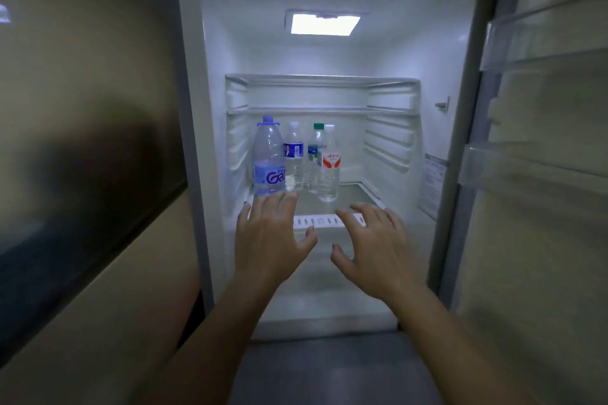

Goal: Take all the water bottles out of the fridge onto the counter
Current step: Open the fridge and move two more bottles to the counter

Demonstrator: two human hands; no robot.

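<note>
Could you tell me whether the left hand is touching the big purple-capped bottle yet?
Cannot tell. In the head view the left hand is open and its fingertips overlap the base of the purple-capped bottle, but no contact or gap shows plainly.

Surroundings beside the open appliance

A dark glossy panel (82, 154) is running along the left, sitting above a beige cabinet front (98, 322); grey flooring (329, 368) is showing below, and a small bright reflection (5, 14) is glinting far left.

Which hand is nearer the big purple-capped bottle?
Left. The left hand reaches just below the purple-capped bottle, fingertips at its base; the right hand is farther right, below the red-labelled bottle.
</note>
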